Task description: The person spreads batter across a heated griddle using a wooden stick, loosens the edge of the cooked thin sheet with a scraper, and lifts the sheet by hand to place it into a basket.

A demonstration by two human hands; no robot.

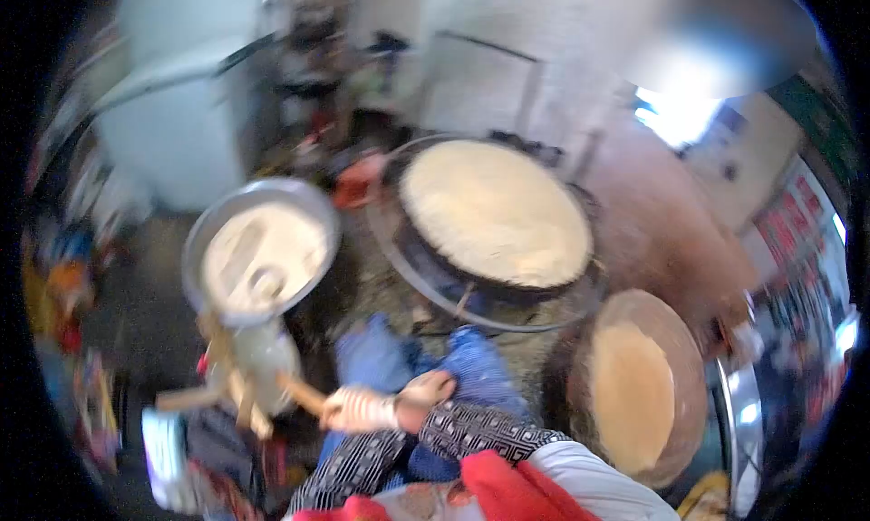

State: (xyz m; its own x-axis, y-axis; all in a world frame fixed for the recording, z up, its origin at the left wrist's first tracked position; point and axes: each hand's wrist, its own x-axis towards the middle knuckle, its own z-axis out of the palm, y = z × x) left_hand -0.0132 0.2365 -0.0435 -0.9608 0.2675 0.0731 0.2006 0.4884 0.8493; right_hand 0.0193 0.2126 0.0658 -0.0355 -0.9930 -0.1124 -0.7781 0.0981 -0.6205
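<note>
My right hand (362, 410), with a pale striped covering, is closed around a light wooden stick (302, 393) at lower centre. My left hand (428, 388) seems to be just right of it, above the patterned sleeves; its fingers are blurred. Left of the stick, other wooden pieces (243, 396) lie over a pale container (272, 362). Beyond them stands a metal bowl (193, 269) of creamy batter (299, 254), with a round ladle-like shape in it. A large round griddle (426, 255) at centre carries a pale layer (498, 213) over its surface.
A brown basin (684, 367) with tan liquid or batter stands at the right. Behind the griddle is a pale wall (580, 32), with a light blue cabinet (172, 140) at back left. Blue cloth (485, 367) covers my knees. Mixed items line the left edge.
</note>
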